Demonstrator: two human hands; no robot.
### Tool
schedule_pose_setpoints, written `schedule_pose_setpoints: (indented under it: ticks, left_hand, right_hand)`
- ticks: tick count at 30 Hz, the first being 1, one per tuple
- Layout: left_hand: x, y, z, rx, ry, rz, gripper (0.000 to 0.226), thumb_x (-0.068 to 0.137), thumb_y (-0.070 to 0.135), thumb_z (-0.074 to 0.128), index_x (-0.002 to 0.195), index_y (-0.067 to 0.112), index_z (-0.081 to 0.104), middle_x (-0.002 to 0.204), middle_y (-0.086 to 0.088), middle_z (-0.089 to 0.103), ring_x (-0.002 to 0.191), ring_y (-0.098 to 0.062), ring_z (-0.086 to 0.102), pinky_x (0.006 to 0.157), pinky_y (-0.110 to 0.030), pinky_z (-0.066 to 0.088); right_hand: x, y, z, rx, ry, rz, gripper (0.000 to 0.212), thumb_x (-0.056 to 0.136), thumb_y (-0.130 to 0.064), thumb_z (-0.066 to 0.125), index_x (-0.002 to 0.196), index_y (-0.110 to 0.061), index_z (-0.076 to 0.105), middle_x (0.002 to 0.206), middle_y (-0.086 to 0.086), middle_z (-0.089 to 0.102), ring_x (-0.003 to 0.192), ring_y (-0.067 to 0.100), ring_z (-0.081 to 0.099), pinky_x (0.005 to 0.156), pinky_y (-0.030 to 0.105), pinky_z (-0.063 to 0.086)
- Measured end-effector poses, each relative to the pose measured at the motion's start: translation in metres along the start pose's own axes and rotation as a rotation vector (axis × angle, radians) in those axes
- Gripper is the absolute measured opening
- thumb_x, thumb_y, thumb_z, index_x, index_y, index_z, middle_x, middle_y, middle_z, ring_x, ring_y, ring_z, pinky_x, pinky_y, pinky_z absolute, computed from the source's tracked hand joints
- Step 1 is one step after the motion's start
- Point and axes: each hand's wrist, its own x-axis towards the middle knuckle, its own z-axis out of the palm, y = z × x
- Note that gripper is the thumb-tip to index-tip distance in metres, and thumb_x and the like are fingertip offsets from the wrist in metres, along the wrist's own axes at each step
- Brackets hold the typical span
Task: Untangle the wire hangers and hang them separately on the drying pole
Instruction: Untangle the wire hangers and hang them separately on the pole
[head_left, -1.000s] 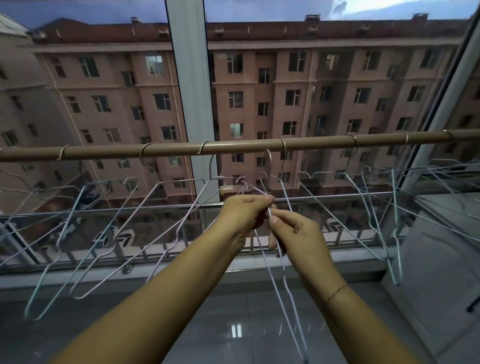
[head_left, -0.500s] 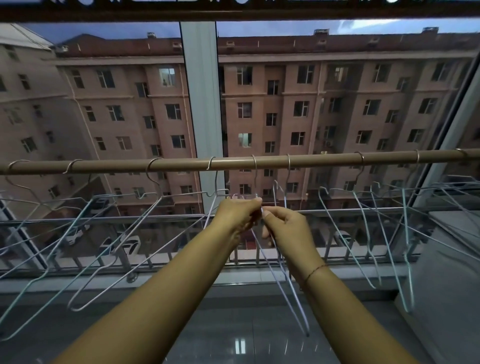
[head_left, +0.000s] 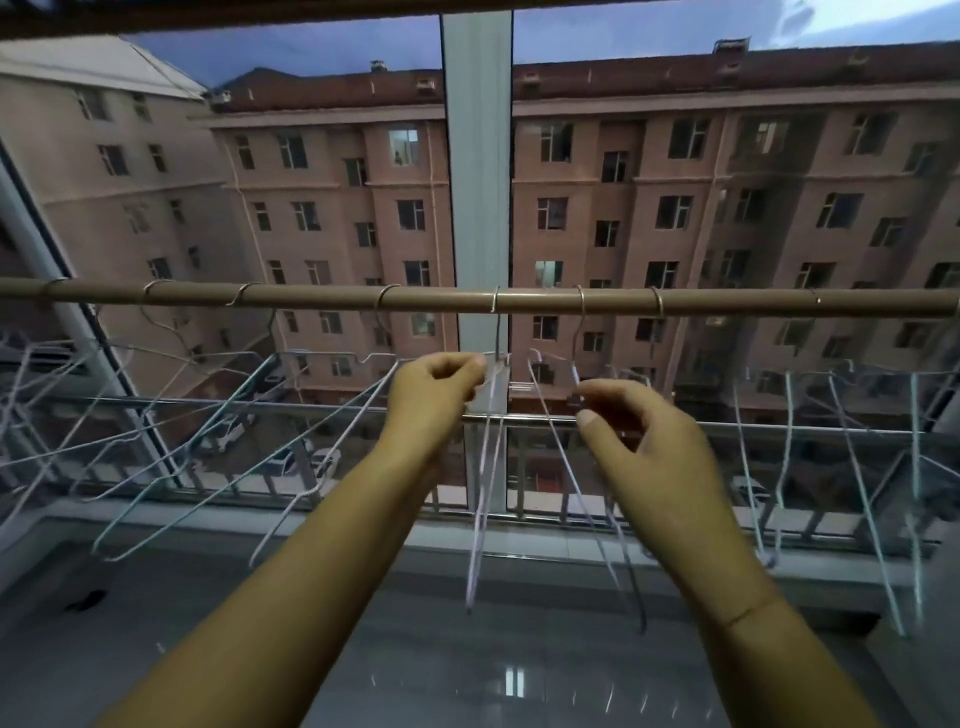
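Head view: looked forward and down at both hands below a drying pole (head_left: 727, 301), window and apartment block behind.
Drying pole: tan, ran level across the middle of the frame, edge to edge.
Hooks on pole: several wire hooks looped over it, spread from far left to right of centre; spacing uneven.
Left hand (head_left: 434, 395): centre of frame, just below the pole; fingers curled, thumb and fingertips pinched together on the top wire of the white hanger (head_left: 485, 478).
White hanger: hook over the pole at centre, body hung nearly edge-on, straight down, low tip at lower centre.
Right hand (head_left: 639, 441): right of centre, slightly lower than the left; thumb and index pinched at the wire of the second hanger (head_left: 576, 483), other fingers loosely curled. Whether the wire was fully clamped, could not tell; contact point was small and blurred.
Second hanger: hook over the pole just right of the white hanger's hook, body slanted down and to the right, behind the right wrist.
Hands: apart, a clear gap between them; the two held hangers did not cross below the pole.
Left group of hangers (head_left: 208, 441): left half of frame, splayed at slants, wires overlapped each other.
Right group of hangers (head_left: 852, 467): right side, hung steeper, several wires crossed.
Railing (head_left: 779, 428): metal rail behind the hangers, outside the glass.
Window post (head_left: 478, 156): pale vertical post, upper centre.
Floor: glossy grey tiles at bottom of frame.
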Motion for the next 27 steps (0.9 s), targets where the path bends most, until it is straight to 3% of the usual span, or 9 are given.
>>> schedule_pose_setpoints:
  ticks: [2, 7, 11, 16, 20, 23, 27]
  left_hand:
    - [0.008, -0.012, -0.004, 0.014, -0.024, -0.052, 0.024, 0.09, 0.022, 0.059, 0.111, 0.011, 0.066, 0.107, -0.002, 0.066, 0.102, -0.018, 0.059, 0.089, -0.03, 0.046]
    - [0.022, -0.028, -0.006, 0.04, -0.218, -0.225, 0.026, 0.087, 0.027, 0.064, 0.105, 0.009, 0.068, 0.089, -0.001, 0.067, 0.079, -0.013, 0.059, 0.065, -0.023, 0.046]
    - [0.03, -0.031, -0.006, -0.014, -0.302, -0.245, 0.016, 0.086, 0.019, 0.065, 0.096, 0.007, 0.071, 0.078, -0.002, 0.066, 0.068, -0.012, 0.057, 0.057, -0.02, 0.045]
    - [0.052, -0.023, -0.005, -0.099, -0.284, -0.237, 0.009, 0.086, 0.01, 0.063, 0.081, 0.007, 0.07, 0.071, -0.006, 0.066, 0.054, -0.012, 0.053, 0.042, -0.014, 0.046]
    - [0.066, -0.02, -0.001, -0.128, -0.255, -0.259, 0.016, 0.086, 0.008, 0.062, 0.071, 0.009, 0.067, 0.063, -0.006, 0.06, 0.051, -0.014, 0.047, 0.049, -0.021, 0.046]
    - [0.068, -0.033, 0.0, -0.102, -0.253, -0.285, 0.012, 0.087, 0.006, 0.06, 0.079, 0.004, 0.068, 0.066, -0.007, 0.062, 0.053, -0.014, 0.048, 0.054, -0.022, 0.045]
    - [0.056, -0.068, -0.005, 0.005, -0.275, -0.298, 0.015, 0.089, 0.006, 0.06, 0.077, 0.008, 0.068, 0.065, -0.006, 0.061, 0.056, -0.013, 0.049, 0.053, -0.022, 0.041]
  right_hand:
    - [-0.011, -0.01, 0.016, -0.055, -0.067, -0.032, 0.026, 0.088, -0.024, 0.056, 0.114, -0.028, 0.058, 0.1, -0.015, 0.058, 0.088, -0.008, 0.054, 0.069, 0.003, 0.045]
    - [-0.014, 0.004, 0.069, -0.273, -0.199, 0.143, 0.028, 0.089, -0.029, 0.055, 0.114, -0.017, 0.059, 0.109, 0.001, 0.059, 0.095, 0.014, 0.056, 0.086, 0.027, 0.047]
    - [-0.015, 0.012, 0.092, -0.256, -0.097, 0.243, 0.016, 0.087, -0.02, 0.055, 0.094, -0.008, 0.065, 0.087, 0.013, 0.067, 0.08, 0.028, 0.06, 0.075, 0.042, 0.052]
    - [0.005, 0.001, 0.109, -0.189, 0.046, 0.23, 0.016, 0.087, -0.014, 0.054, 0.088, -0.007, 0.069, 0.078, 0.018, 0.067, 0.077, 0.032, 0.061, 0.071, 0.04, 0.05]
    - [0.021, 0.002, 0.115, -0.173, 0.035, 0.234, 0.022, 0.087, -0.017, 0.053, 0.081, 0.0, 0.065, 0.077, 0.022, 0.065, 0.077, 0.036, 0.059, 0.069, 0.041, 0.049]
    - [0.017, 0.01, 0.112, -0.17, 0.001, 0.251, 0.033, 0.09, -0.027, 0.049, 0.076, 0.0, 0.062, 0.076, 0.021, 0.064, 0.076, 0.035, 0.059, 0.069, 0.044, 0.049]
    - [0.006, 0.033, 0.103, -0.139, 0.02, 0.294, 0.023, 0.092, -0.024, 0.047, 0.089, -0.01, 0.065, 0.086, 0.006, 0.066, 0.082, 0.024, 0.06, 0.079, 0.044, 0.052]
